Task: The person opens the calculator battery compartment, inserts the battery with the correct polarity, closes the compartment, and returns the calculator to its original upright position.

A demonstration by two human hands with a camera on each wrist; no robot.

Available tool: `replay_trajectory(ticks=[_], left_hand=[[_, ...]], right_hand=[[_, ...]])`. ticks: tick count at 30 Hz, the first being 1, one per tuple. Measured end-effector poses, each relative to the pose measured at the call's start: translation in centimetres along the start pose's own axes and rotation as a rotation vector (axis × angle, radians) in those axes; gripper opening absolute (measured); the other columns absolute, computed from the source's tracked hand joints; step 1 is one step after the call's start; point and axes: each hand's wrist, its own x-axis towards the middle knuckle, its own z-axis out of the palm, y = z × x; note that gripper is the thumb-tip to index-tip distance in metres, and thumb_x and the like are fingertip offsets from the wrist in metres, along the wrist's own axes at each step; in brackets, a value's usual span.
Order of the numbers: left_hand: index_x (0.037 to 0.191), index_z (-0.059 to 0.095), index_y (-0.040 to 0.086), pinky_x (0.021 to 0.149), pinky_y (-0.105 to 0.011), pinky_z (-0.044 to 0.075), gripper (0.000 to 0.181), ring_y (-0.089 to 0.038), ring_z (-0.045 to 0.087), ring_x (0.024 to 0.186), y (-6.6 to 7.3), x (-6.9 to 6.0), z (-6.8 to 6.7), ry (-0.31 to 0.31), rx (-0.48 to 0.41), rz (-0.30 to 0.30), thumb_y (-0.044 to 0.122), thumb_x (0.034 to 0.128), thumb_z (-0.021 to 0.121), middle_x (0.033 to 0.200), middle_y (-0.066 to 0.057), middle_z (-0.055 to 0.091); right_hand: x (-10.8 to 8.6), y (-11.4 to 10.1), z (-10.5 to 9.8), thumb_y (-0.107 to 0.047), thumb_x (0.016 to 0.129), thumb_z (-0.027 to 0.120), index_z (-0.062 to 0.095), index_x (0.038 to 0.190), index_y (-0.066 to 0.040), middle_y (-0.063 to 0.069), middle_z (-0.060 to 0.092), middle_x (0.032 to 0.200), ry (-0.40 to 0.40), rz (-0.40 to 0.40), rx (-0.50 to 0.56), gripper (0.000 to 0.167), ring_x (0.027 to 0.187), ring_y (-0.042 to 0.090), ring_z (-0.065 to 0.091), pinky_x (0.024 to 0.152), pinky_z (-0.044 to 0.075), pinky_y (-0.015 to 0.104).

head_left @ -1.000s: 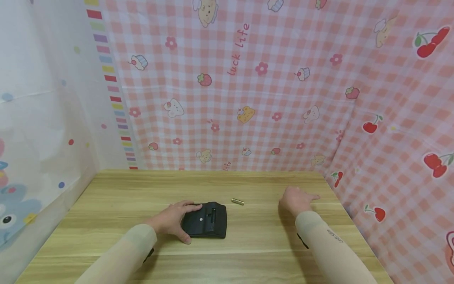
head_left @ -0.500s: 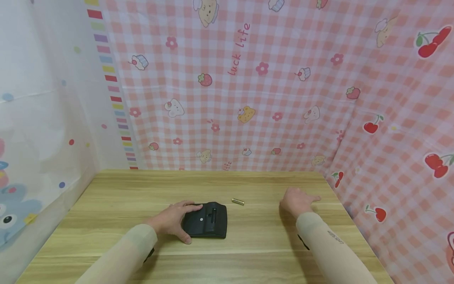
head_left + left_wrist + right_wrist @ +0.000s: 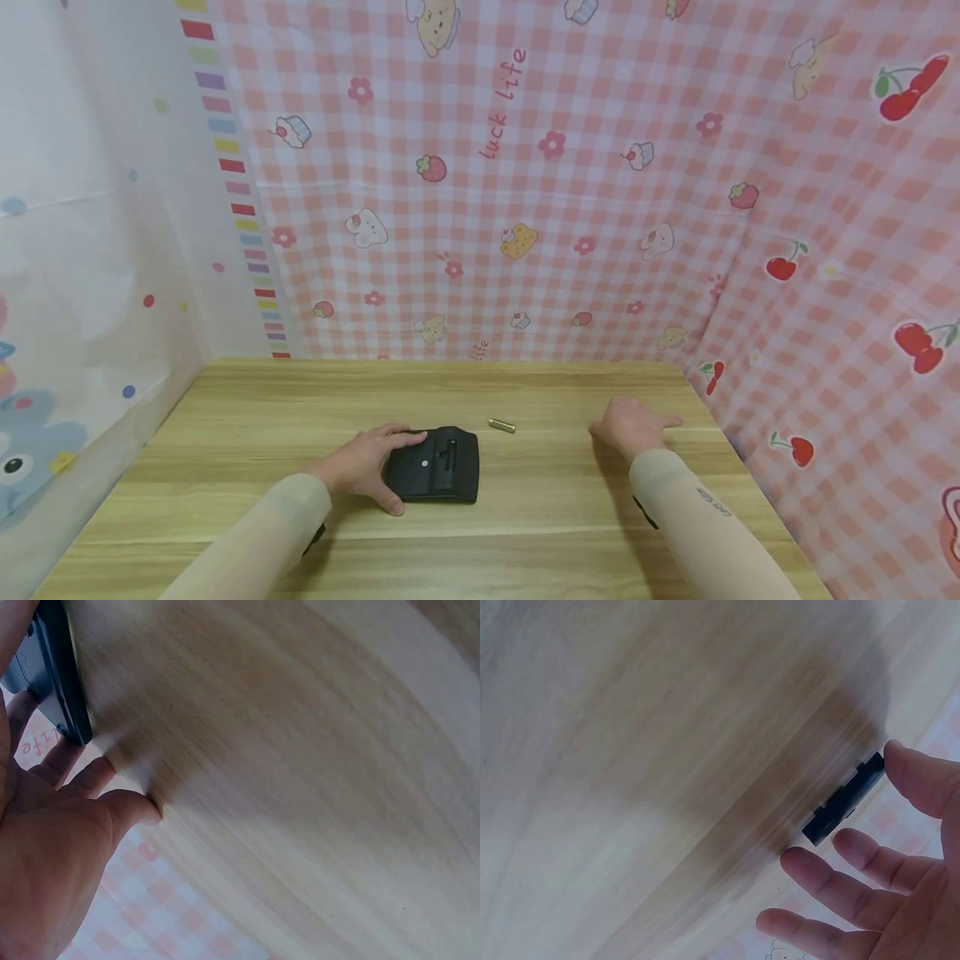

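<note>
L hand (image 3: 360,464) had hold of the black device (image 3: 437,479) by its L end, thumb at the near edge, fingers toward the far edge. Prob. gripped there to steady it w/o covering the slot (image 3: 452,455) on the R half. Device lay flat on the tabletop (image 3: 525,550), slot side up, presumably so the slot could be got at. Slot looked dark; too small to tell what's inside. Battery (image 3: 502,426) lay loose just past the device's far R corner, not touching, likely parked out of the way but within reach.

R hand (image 3: 630,427) was well apart, out toward the tabletop's R side, maybe to keep its item clear of the rest.

Head view had device, slot & battery together, but R hand hid whatever was under it. R wrist view gave that: a small black piece (image 3: 844,801) w/ tabs along one edge, thumb tip at one end, fingertips near the other. Gripped or only touched? Can't tell. L wrist view got just part of the device, plus outer fingers spread beside it, apparently down on the wood; no battery there.
</note>
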Motion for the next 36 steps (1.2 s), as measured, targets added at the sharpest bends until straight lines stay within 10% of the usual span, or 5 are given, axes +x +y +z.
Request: replay_trajectory(ticks=[13,20,36], left_hand=[[0.164,0.046,0.02,0.124,-0.08,0.021,0.115,-0.054,0.037,0.154,0.1,-0.1,-0.2,-0.003,0.004,0.01,0.036,0.0659,0.104,0.17,-0.022,0.037],[0.164,0.046,0.02,0.124,-0.08,0.022,0.116,-0.053,0.037,0.154,-0.2,0.1,0.0,-0.002,0.008,0.013,0.037,0.0654,0.105,0.17,-0.022,0.036],[0.164,0.045,0.021,0.124,-0.08,0.019,0.116,-0.053,0.035,0.155,-0.2,0.1,0.0,-0.007,-0.007,0.005,0.036,0.0657,0.105,0.171,-0.021,0.035]], right_hand=[[-0.4,0.1,-0.4,-0.058,0.097,0.07,0.071,0.128,0.005,0.034,0.07,0.132,0.048,-0.005,-0.039,0.07,0.119,0.058,0.067,0.106,0.04,0.086],[-0.8,0.5,-0.8,-0.053,0.101,0.067,0.059,0.144,0.002,0.025,0.075,0.109,0.077,-0.016,-0.006,0.071,0.081,0.031,0.065,0.074,0.056,0.052],[-2.9,1.5,-0.4,-0.036,0.101,0.073,0.068,0.124,-0.004,0.022,0.077,0.102,0.291,-0.23,0.053,0.041,0.087,0.038,0.073,0.074,0.058,0.057]])
